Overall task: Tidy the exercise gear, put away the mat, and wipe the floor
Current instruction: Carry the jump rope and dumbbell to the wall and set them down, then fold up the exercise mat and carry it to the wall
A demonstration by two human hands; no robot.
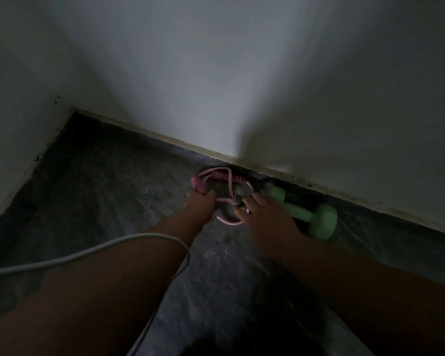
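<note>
Scene: dim room corner, dark mottled floor meeting pale walls at a stained skirting line.

White cable: thin, pale; runs from the left frame edge across the left forearm, then drops down along it toward the bottom edge.

Left hand: arm extended forward and down from the lower left; fingers curled over one pink handle end of the rope, gripping it just above the floor.

Skipping rope: pink, bundled in loose loops; two darker pink handles with paler bands, one lying along the wall edge of the floor, one at the left hand. Cord loops cross between the two hands, with one loop showing below them. Lies on the floor close against the skirting, just left of the dumbbell.

Grey item: small, dark grey, within the rope loops between the hands; its kind cannot be told in this light.

Right hand: arm reaching in from the lower right; back of hand upward, fingers spread and bent onto the rope bundle, fingertips touching the cord and grey item. Whether it truly grips cannot be told.

Dumbbell: light green, matte, hexagonal heads; lies on the floor by the wall edge, angled, its near head larger in view, its handle partly behind the right hand.
</note>
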